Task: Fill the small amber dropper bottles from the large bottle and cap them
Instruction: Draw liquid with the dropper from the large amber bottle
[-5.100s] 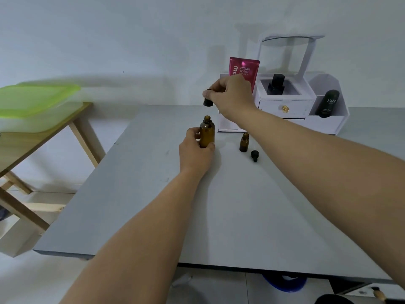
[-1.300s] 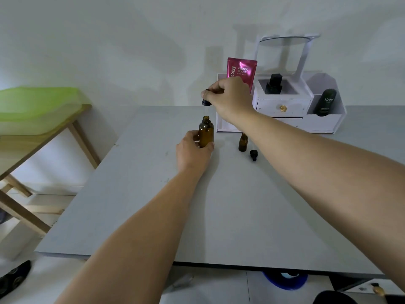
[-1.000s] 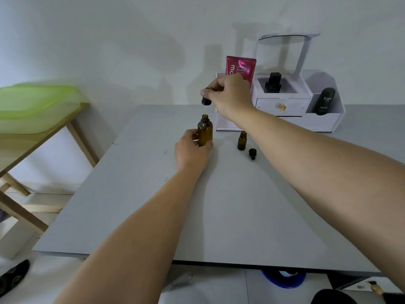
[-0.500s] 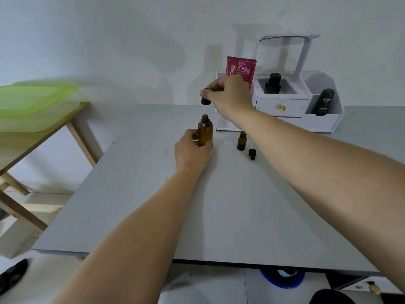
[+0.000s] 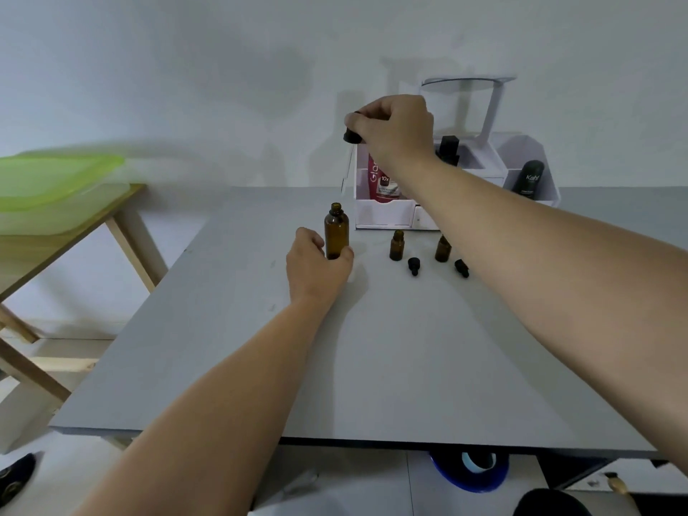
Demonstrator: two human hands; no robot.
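Large bottle (image 5: 336, 232) gripped by left hand (image 5: 317, 266) – dropper (image 5: 351, 137) lifted clear

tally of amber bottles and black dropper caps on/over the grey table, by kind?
large amber bottle: 1
small amber bottles: 2
loose black caps on the table: 2
dropper cap in right hand: 1
Total: 6

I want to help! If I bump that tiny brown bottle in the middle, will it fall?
Probably yes: the small amber bottle stands narrow, upright and uncapped, so it may tip and spill. It looks like glass, so likely breakable.
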